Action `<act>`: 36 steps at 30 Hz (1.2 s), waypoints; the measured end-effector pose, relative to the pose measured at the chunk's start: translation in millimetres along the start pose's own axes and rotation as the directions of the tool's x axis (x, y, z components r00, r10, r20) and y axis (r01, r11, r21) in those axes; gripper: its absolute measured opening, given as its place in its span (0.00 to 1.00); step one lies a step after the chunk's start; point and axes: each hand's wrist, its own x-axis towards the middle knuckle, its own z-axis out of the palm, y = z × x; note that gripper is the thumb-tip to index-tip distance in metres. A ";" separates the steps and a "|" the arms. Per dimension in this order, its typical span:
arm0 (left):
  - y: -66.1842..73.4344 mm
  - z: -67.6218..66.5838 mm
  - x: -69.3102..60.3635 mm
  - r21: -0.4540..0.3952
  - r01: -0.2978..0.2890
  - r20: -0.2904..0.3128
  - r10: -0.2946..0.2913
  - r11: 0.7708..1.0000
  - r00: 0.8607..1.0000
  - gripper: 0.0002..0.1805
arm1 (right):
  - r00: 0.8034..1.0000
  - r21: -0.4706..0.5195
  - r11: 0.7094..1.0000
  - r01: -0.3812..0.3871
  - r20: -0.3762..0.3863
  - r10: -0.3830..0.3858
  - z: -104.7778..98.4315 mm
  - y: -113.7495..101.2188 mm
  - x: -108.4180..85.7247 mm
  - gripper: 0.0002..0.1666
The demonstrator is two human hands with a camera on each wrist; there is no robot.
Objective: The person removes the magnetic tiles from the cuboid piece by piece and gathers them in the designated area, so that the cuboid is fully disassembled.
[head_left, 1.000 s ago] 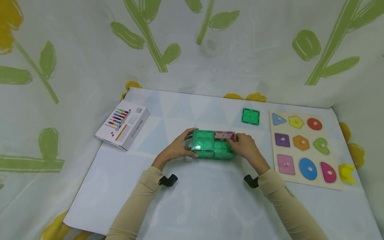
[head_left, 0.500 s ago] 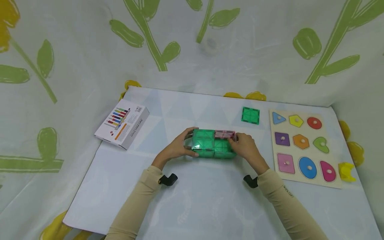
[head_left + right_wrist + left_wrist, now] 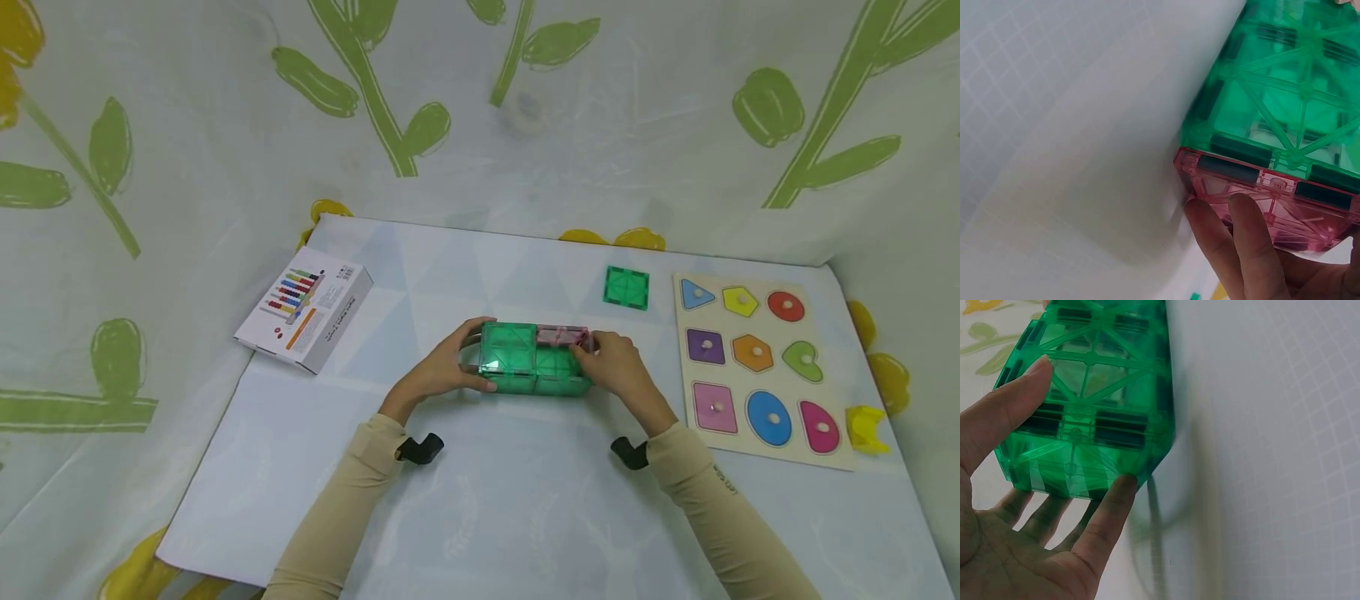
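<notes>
A box built of see-through green magnetic tiles (image 3: 508, 354) lies mid-table, with a pink tile (image 3: 561, 335) on the far right of its top. At the box's left end, my left hand (image 3: 442, 367) grips it. In the left wrist view its thumb lies on a green side of the box (image 3: 1091, 381) and its fingers press the end. My right hand (image 3: 617, 363) holds the right end, thumb near the pink tile. In the right wrist view, fingers of that hand (image 3: 1241, 250) touch a pink tile (image 3: 1266, 203) closing the end below the green tiles (image 3: 1294, 81).
One loose green square tile (image 3: 626, 288) lies behind the box to the right. Farther right is a wooden shape-puzzle board (image 3: 720, 454) with a yellow piece (image 3: 867, 430) beside it. A white carton (image 3: 303, 312) with a picture of colored beads rests at the back left.
</notes>
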 end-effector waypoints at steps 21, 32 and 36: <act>0.8 0.4 -0.7 -0.006 -0.001 0.003 0.001 1.000 1.000 0.58 | 1.000 0.052 0.998 0.029 -0.003 -0.028 -3.1 16.0 2.3 0.23; 1.5 0.8 -0.9 -0.027 -0.009 0.010 0.009 1.000 1.000 0.58 | 1.000 0.083 0.997 -0.003 0.018 0.002 -6.7 23.5 2.5 0.23; 1.9 0.4 -1.5 -0.023 -0.009 0.006 0.009 1.000 1.000 0.58 | 1.000 0.099 0.995 -0.003 0.025 0.000 -6.3 24.9 3.4 0.22</act>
